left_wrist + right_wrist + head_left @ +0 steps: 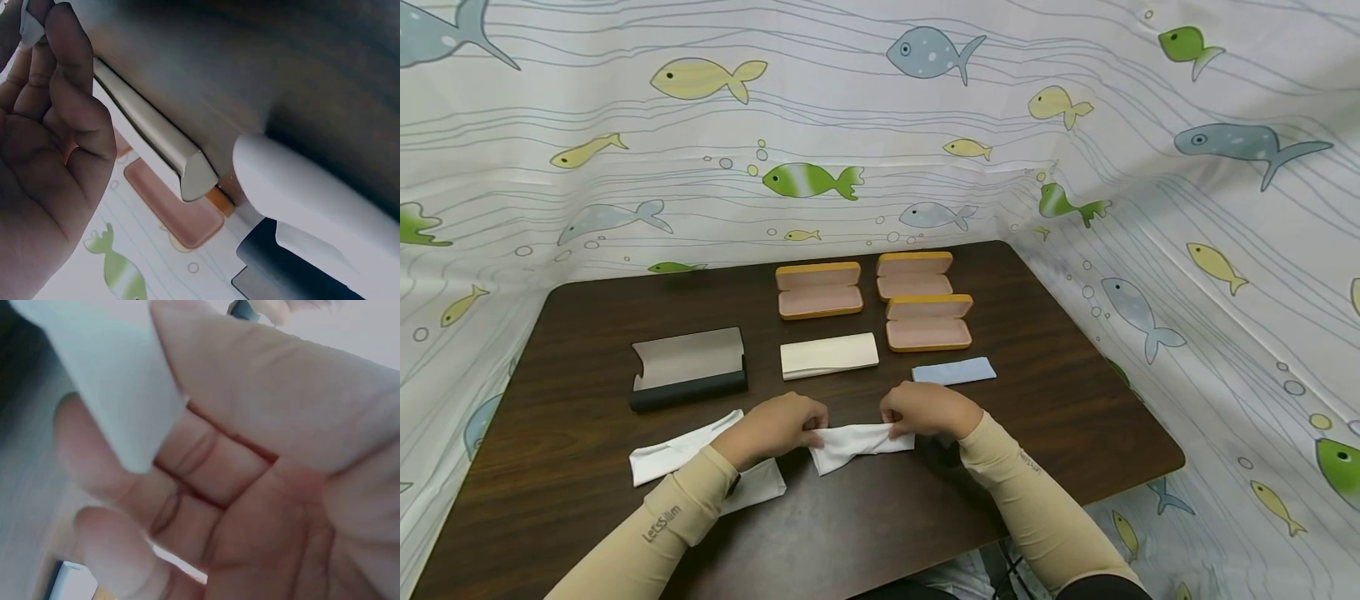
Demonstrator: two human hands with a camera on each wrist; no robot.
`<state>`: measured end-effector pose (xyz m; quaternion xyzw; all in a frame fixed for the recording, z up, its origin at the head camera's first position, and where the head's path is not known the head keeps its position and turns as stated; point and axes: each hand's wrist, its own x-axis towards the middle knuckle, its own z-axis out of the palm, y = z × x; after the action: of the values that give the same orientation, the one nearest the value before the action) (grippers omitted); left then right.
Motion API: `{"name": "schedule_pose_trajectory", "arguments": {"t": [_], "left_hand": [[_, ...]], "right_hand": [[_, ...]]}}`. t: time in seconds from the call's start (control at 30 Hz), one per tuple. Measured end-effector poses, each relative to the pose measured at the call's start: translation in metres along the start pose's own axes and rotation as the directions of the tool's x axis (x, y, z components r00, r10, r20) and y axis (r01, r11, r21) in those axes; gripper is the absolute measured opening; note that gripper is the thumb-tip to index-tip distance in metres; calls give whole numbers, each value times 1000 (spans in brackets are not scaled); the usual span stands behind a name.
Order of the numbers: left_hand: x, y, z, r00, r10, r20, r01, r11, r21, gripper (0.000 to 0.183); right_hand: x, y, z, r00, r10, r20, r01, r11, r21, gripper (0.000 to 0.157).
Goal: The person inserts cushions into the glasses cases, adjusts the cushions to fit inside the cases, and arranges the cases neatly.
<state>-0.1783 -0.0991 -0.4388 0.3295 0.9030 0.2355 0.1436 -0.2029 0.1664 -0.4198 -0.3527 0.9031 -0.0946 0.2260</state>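
Note:
Between my two hands a folded white cloth (861, 442) is stretched out over the near middle of the table. My left hand (778, 425) pinches its left end between thumb and fingers. The right end is pinched by my right hand (932, 410); in the right wrist view the cloth (119, 387) hangs from under the thumb, across the fingers. Under and beside my left forearm lie two more folded white cloths, one long (677, 450) and one shorter (758, 485). Just beyond the hands are a folded cream cloth (829, 356) and a folded light blue cloth (955, 372).
Three open glasses cases with yellow edges and pink linings, at the back left (820, 292), back right (914, 277) and in front of that (929, 323), stand on the dark wooden table (1037, 350). A dark case with grey lining (689, 367) lies open at left. Fish-patterned curtain (835, 108) surrounds the table.

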Motion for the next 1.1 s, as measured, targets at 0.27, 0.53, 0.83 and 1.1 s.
{"name": "schedule_pose_trajectory", "arguments": {"t": [0.27,0.53,0.83,1.1], "left_hand": [[12,-3,-9,997,73,10,-73,997,36,5],[26,-3,-17,997,81,-8,-81,996,37,15],[44,-1,-22,998,40,-41,-38,998,39,8],[60,-2,-27,995,50,-92,-46,998,51,9]], "right_hand": [[-1,9,-6,998,-46,-38,46,999,20,17],[-3,24,-10,994,-60,-91,63,998,23,14],[-9,39,-18,986,-55,-157,58,998,16,11],[-12,49,-26,978,-15,-208,22,999,34,8]]}}
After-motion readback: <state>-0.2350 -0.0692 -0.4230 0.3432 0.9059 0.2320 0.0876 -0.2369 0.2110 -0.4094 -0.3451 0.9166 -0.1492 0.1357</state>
